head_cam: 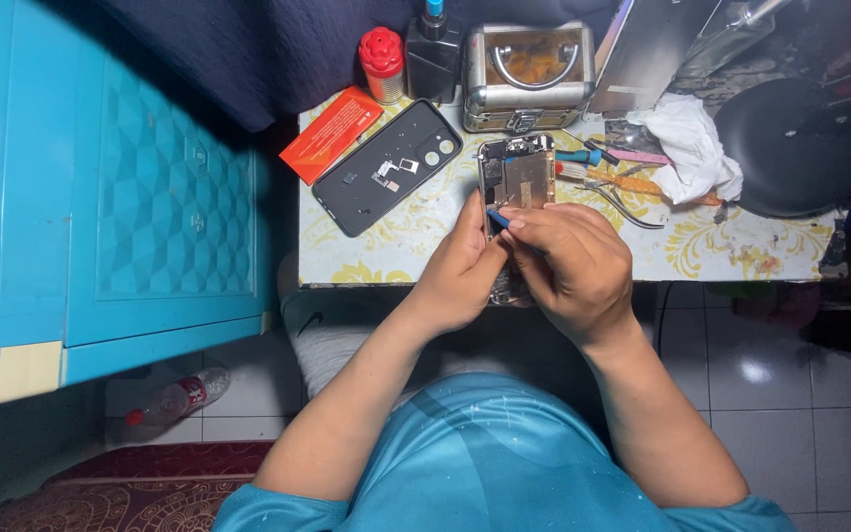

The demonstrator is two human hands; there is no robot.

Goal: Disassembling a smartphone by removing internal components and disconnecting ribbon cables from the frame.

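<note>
The opened phone (pixel 516 182) lies on the bench (pixel 416 236), its upper part showing beyond the fingers and its lower part hidden under both hands. The left hand (pixel 460 271) is curled around the phone's left edge, steadying it. The right hand (pixel 573 266) is pinched narrow on a small blue tool (pixel 497 218), whose tip touches the phone just below its gold plate. The black back cover (pixel 386 167) lies left of the phone, apart from it. Tweezers (pixel 622 202) and a white cloth (pixel 691 148) lie to the right, and a metal case (pixel 529 77) stands behind.
</note>
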